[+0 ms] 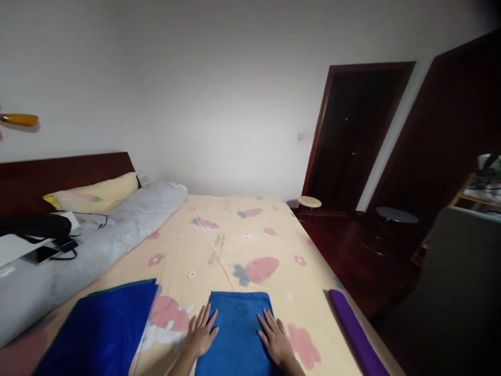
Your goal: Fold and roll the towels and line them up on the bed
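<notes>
A folded blue cloth [238, 334] lies flat on the bed, its near end cut off by the bottom of the view. My left hand [201, 332] rests at its left edge, fingers spread, the fingertips over the cloth's border. On the right edge lies my right hand [275, 337], palm down with its fingers apart. Neither hand grips anything. To the left, a darker blue folded cloth [102, 329] is spread on the sheet. A rolled or narrowly folded purple cloth [356, 331] lies along the bed's right side.
The patterned bed sheet [242, 235] extends to the far wall. A grey quilt [129, 230], a yellow pillow [97, 194] and a phone [42, 254] with cables are at left. Beyond the bed's right edge stand a cream stool [309, 201], a grey stool [396, 214] and a chair back [457, 282].
</notes>
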Demonstrator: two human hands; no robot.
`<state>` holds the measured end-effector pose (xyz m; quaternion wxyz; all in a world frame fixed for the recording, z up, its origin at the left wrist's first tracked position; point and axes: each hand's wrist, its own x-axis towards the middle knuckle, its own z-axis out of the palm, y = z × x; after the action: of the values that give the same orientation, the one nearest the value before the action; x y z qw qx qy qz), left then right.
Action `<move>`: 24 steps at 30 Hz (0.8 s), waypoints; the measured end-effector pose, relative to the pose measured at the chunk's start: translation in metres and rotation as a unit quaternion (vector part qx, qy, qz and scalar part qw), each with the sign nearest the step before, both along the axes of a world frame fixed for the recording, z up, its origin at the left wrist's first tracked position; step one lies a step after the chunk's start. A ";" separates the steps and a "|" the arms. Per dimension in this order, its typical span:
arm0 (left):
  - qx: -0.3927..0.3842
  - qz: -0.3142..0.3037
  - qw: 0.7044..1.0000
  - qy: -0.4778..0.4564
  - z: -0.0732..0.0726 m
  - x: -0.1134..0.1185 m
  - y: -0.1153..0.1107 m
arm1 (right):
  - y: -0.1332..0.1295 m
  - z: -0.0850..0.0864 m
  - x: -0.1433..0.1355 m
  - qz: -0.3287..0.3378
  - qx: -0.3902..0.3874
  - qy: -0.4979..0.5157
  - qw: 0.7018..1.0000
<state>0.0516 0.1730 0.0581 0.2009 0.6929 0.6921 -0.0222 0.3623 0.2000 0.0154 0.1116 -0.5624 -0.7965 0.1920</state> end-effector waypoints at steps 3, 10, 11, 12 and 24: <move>-0.013 0.011 1.000 -0.020 -0.001 -0.007 0.012 | 0.016 -0.007 0.006 -0.040 -0.015 0.000 0.999; 0.028 0.066 0.997 -0.031 -0.013 -0.004 0.038 | 0.043 -0.015 0.004 -0.160 0.023 0.005 0.987; 0.033 0.072 0.996 -0.031 -0.014 -0.002 0.040 | 0.045 -0.015 0.004 -0.164 0.026 0.008 0.986; 0.038 0.078 0.996 -0.031 -0.015 -0.001 0.042 | 0.046 -0.014 0.004 -0.163 0.028 0.011 0.986; 0.076 0.110 0.990 -0.048 -0.028 0.001 0.049 | 0.049 -0.011 0.009 -0.141 0.051 0.011 0.989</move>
<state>0.0528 0.2216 0.0305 0.1817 0.6259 0.7536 0.0859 0.3718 0.2487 0.0045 0.1755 -0.6607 -0.7164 0.1395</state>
